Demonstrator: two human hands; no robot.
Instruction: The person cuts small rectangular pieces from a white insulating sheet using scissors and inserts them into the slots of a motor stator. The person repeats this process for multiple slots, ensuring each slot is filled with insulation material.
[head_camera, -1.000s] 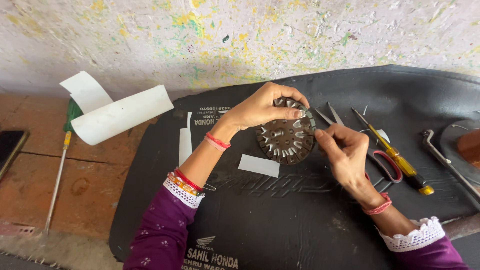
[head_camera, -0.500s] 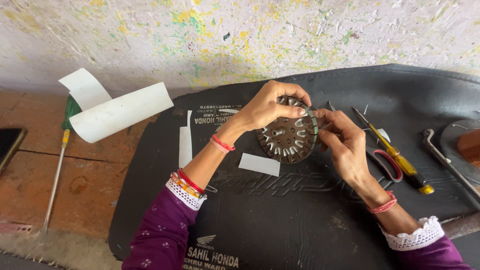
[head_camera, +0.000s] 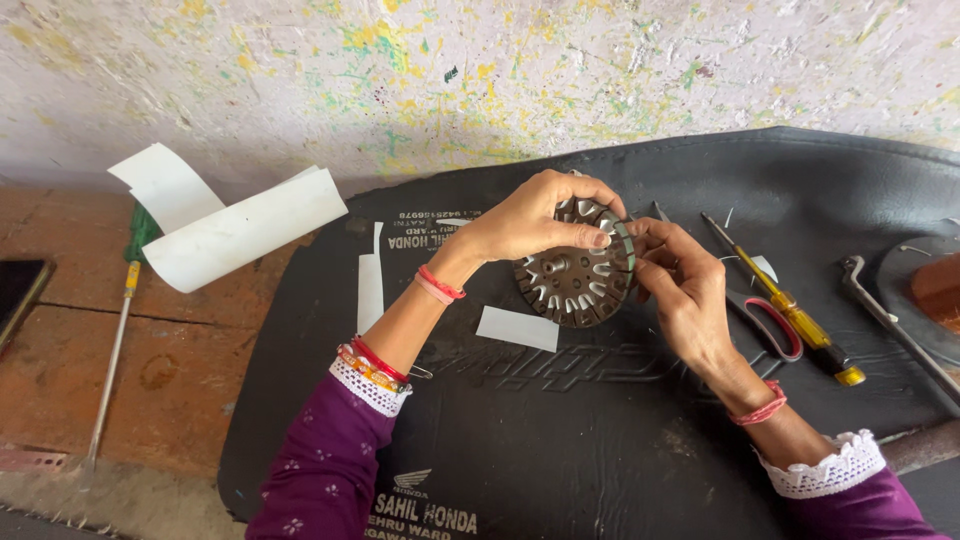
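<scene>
I see a round, dark metal stator core (head_camera: 575, 275) with pale slot teeth radiating around its face and a greenish band along its right edge. It is held up on edge, tilted, face toward me, just above the black mat (head_camera: 560, 430), with small holes near its centre.

Hands (head_camera: 600, 250) hide the slotted metal disc's (head_camera: 572, 275) top rim.

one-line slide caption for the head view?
Both hands, left and right, hold a slotted round stator core over a black mat.
</scene>
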